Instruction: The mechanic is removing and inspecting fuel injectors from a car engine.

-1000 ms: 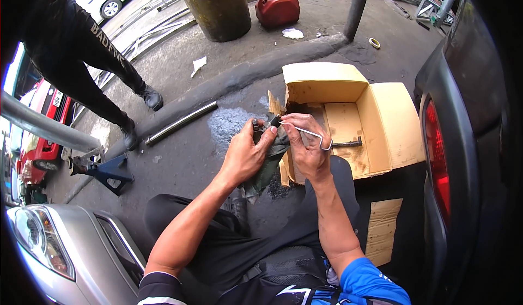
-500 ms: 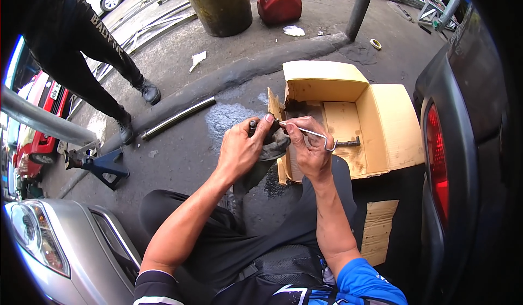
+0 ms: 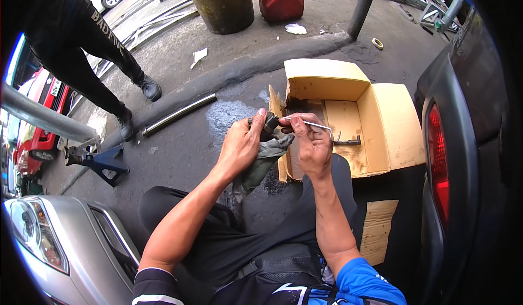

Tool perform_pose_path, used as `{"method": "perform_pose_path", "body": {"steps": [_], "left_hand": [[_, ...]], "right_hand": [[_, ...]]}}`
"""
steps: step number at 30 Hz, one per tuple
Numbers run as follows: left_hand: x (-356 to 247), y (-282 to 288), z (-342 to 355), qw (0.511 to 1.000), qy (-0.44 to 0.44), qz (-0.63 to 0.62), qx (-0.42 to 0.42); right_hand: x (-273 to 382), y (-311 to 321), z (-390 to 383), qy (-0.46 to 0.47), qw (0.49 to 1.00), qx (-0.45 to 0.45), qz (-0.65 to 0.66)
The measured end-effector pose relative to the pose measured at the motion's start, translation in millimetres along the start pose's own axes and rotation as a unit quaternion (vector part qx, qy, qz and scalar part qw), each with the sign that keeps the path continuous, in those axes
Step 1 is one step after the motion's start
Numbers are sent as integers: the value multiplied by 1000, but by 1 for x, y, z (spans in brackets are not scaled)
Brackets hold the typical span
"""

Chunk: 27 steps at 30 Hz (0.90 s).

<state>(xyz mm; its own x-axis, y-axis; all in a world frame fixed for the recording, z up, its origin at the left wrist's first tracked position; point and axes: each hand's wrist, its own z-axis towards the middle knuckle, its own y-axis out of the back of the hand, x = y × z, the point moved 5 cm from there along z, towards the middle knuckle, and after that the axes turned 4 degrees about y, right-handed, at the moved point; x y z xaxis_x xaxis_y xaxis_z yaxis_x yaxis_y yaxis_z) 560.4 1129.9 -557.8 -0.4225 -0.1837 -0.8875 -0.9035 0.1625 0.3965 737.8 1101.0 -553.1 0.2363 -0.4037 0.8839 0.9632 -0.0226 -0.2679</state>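
Note:
In my left hand (image 3: 238, 143) is a small dark, blocky metal part (image 3: 271, 122), gripped with the thumb along its top. A grey rag (image 3: 257, 166) hangs below that hand, bunched under the part. My right hand (image 3: 313, 151) is closed on a thin metal rod (image 3: 320, 126) with a hooked, bent end. The rod's other end points at the dark part; my fingers cover its tip, so contact is hard to make out. Just beyond both hands stands an open cardboard box (image 3: 400, 125), stained inside, with a dark pin-shaped metal piece (image 3: 347, 142) lying in it.
A metal tube (image 3: 180, 114) lies on the ground, near a blue jack stand (image 3: 106, 164). Another person's legs (image 3: 103, 60) stand at far left. A silver car (image 3: 92, 250) and a dark vehicle (image 3: 463, 141) flank me. Farther off are a large bucket (image 3: 220, 5) and red fuel can (image 3: 281, 4).
The dark part has turned in my left hand and now shows a blocky face. The rod has shifted slightly with my right hand, and more of the rag shows.

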Motion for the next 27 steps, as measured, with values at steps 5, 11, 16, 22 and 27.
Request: {"method": "perform_pose_path", "body": {"steps": [5, 11, 16, 22, 27], "left_hand": [[3, 1, -1, 1000, -17, 23, 3], [-1, 0, -3, 999, 4, -23, 35], [-9, 0, -10, 997, -8, -59, 54], [-5, 2, -8, 998, -62, 2, 22], [-8, 1, -12, 997, -79, 16, 16]], "right_hand": [[-4, 2, 0, -30, 999, -10, 20], [-6, 5, 2, -41, 999, -12, 12], [-8, 6, 2, -43, 999, -27, 14], [-10, 7, 3, -36, 999, -30, 24], [-11, 10, 3, -40, 998, -32, 29]]}}
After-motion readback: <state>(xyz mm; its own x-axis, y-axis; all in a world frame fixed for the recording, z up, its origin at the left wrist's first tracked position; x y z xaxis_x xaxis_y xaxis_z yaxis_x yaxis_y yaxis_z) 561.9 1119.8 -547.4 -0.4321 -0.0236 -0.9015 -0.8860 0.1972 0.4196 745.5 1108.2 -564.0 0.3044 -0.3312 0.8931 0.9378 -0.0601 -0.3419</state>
